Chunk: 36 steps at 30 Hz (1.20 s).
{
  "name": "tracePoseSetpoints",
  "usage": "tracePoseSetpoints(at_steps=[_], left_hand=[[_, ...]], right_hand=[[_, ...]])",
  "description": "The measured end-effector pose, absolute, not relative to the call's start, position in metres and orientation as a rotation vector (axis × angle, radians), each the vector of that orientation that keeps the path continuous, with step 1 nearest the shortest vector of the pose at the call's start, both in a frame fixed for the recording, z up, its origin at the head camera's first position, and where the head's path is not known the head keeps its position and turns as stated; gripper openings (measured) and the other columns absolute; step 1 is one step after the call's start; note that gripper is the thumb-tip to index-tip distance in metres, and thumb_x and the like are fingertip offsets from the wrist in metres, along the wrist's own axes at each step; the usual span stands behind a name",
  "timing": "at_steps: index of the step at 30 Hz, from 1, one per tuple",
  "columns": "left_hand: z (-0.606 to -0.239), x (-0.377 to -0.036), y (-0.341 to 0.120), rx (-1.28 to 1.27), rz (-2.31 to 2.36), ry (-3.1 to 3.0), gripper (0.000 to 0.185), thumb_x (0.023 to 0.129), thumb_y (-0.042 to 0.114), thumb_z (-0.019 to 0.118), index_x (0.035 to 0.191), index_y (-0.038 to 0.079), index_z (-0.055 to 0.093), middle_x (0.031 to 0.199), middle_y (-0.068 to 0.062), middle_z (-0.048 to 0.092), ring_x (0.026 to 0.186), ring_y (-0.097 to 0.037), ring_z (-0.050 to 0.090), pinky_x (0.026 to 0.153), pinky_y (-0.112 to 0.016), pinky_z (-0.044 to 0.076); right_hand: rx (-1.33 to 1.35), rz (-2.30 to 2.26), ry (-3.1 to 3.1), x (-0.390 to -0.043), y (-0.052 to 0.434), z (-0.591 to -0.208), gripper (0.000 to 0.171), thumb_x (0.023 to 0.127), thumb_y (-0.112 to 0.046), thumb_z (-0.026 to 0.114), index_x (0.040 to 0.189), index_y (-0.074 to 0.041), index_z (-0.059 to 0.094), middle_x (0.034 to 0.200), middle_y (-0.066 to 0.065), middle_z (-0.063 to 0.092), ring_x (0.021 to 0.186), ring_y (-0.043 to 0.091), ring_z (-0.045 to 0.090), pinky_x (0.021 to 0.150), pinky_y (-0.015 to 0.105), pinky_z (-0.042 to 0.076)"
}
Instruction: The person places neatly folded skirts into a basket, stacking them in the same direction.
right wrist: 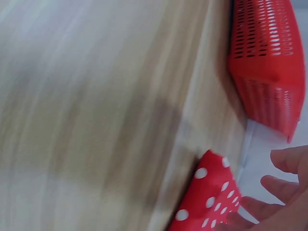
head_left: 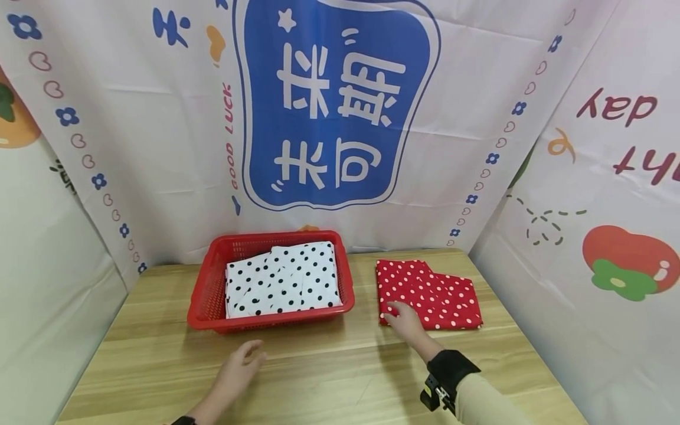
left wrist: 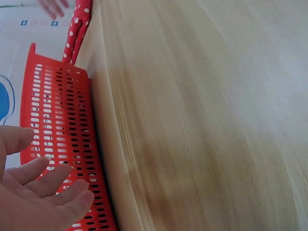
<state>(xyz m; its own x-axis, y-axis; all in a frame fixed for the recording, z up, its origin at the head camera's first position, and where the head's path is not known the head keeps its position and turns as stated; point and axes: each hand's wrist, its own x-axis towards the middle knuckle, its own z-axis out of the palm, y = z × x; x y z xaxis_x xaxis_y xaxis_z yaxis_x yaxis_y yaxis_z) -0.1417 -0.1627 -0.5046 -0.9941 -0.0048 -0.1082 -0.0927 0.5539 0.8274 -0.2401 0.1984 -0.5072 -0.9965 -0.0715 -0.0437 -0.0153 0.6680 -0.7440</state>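
Note:
A folded white cloth with black dots (head_left: 281, 280) lies inside a red plastic basket (head_left: 204, 301) toward the back of the table. To its right, a folded red cloth with white dots (head_left: 435, 298) rests flat on the wood. My right hand (head_left: 406, 323) hovers at the red cloth's near left corner, fingers relaxed and holding nothing. In front of the basket is my left hand (head_left: 239, 369), its fingers loosely bent with nothing in them. The left wrist view shows that hand's spread fingers (left wrist: 70, 195) overlapping the basket's slotted side.
The wooden table (head_left: 329, 378) reaches back to a printed white curtain (head_left: 175, 147), with more hanging cloth (head_left: 574, 283) along the right and left sides. A black wrist strap with a small camera (head_left: 451, 372) sits on my right wrist.

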Motion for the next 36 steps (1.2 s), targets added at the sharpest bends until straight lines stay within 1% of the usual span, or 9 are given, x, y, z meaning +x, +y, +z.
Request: tracePoseSetpoints(at_steps=[1, 4, 8, 11, 16, 22, 28, 30, 36], left_hand=[[-0.505, -0.142, -0.163, -0.087, 1.436, 2.689, 0.043, 0.097, 0.017, 0.057, 0.129, -0.012, 0.051, 0.13, -0.034, 0.051, 0.119, -0.052, 0.048, 0.095, -0.058, 0.045], [-0.507, -0.143, -0.164, -0.087, 1.436, 2.69, 0.043, 0.097, 0.015, 0.057, 0.129, -0.012, 0.051, 0.13, -0.034, 0.051, 0.119, -0.052, 0.048, 0.096, -0.058, 0.044], [-0.509, -0.143, -0.165, -0.072, 1.433, 2.703, 0.04, 0.097, 0.012, 0.057, 0.127, -0.014, 0.051, 0.129, -0.034, 0.052, 0.118, -0.052, 0.049, 0.096, -0.058, 0.044], [-0.511, -0.143, -0.166, -0.074, 1.42, 2.715, 0.039, 0.098, 0.011, 0.056, 0.127, -0.015, 0.051, 0.128, -0.034, 0.053, 0.117, -0.052, 0.049, 0.096, -0.058, 0.044], [-0.512, -0.144, -0.169, -0.118, 1.406, 2.704, 0.04, 0.097, 0.011, 0.055, 0.128, -0.014, 0.05, 0.129, -0.034, 0.051, 0.118, -0.052, 0.048, 0.096, -0.059, 0.044], [-0.514, -0.147, -0.17, -0.145, 1.398, 2.681, 0.042, 0.097, 0.013, 0.054, 0.129, -0.013, 0.049, 0.131, -0.034, 0.05, 0.118, -0.052, 0.049, 0.095, -0.059, 0.044], [-0.52, -0.146, -0.171, -0.103, 1.396, 2.706, 0.041, 0.098, 0.012, 0.055, 0.127, -0.016, 0.049, 0.129, -0.034, 0.051, 0.118, -0.051, 0.049, 0.097, -0.058, 0.043], [-0.522, -0.146, -0.171, -0.081, 1.398, 2.719, 0.04, 0.098, 0.011, 0.055, 0.126, -0.017, 0.05, 0.127, -0.035, 0.053, 0.117, -0.051, 0.05, 0.098, -0.058, 0.043], [-0.524, -0.144, -0.169, -0.053, 1.414, 2.729, 0.038, 0.097, 0.009, 0.056, 0.123, -0.019, 0.051, 0.124, -0.035, 0.055, 0.116, -0.05, 0.051, 0.098, -0.057, 0.043]], right_hand=[[-0.1, -1.204, 2.847, -0.241, 0.201, -0.513, 0.038, 0.096, -0.012, 0.059, 0.127, 0.01, 0.056, 0.126, 0.028, 0.056, 0.121, 0.043, 0.05, 0.097, 0.053, 0.045], [-0.12, -1.098, 2.932, -0.241, 0.207, -0.52, 0.039, 0.095, -0.015, 0.062, 0.126, 0.009, 0.058, 0.128, 0.031, 0.052, 0.123, 0.048, 0.045, 0.098, 0.057, 0.042], [-0.055, -0.957, 2.99, -0.242, 0.21, -0.526, 0.041, 0.092, -0.011, 0.064, 0.128, 0.007, 0.057, 0.139, 0.034, 0.041, 0.131, 0.055, 0.029, 0.102, 0.07, 0.028], [0.009, -0.835, 3.0, -0.245, 0.212, -0.532, 0.044, 0.092, -0.013, 0.064, 0.131, 0.005, 0.055, 0.143, 0.034, 0.036, 0.134, 0.056, 0.023, 0.102, 0.074, 0.022], [0.042, -0.733, 2.962, -0.247, 0.217, -0.541, 0.048, 0.093, -0.019, 0.063, 0.133, 0.005, 0.053, 0.144, 0.037, 0.033, 0.131, 0.061, 0.022, 0.1, 0.075, 0.022], [0.034, -0.642, 2.925, -0.244, 0.221, -0.549, 0.049, 0.094, -0.02, 0.063, 0.137, 0.001, 0.052, 0.147, 0.035, 0.03, 0.132, 0.06, 0.021, 0.101, 0.074, 0.024], [-0.01, -0.524, 2.983, -0.231, 0.219, -0.546, 0.046, 0.093, -0.021, 0.065, 0.134, -0.001, 0.056, 0.144, 0.034, 0.036, 0.129, 0.057, 0.031, 0.1, 0.07, 0.031], [-0.04, -0.501, 3.006, -0.226, 0.219, -0.545, 0.045, 0.093, -0.021, 0.065, 0.132, -0.001, 0.058, 0.142, 0.034, 0.039, 0.127, 0.058, 0.033, 0.098, 0.071, 0.032], [-0.062, -0.491, 2.996, -0.215, 0.22, -0.546, 0.045, 0.091, -0.018, 0.067, 0.132, -0.002, 0.059, 0.142, 0.034, 0.04, 0.126, 0.059, 0.034, 0.096, 0.072, 0.033]])
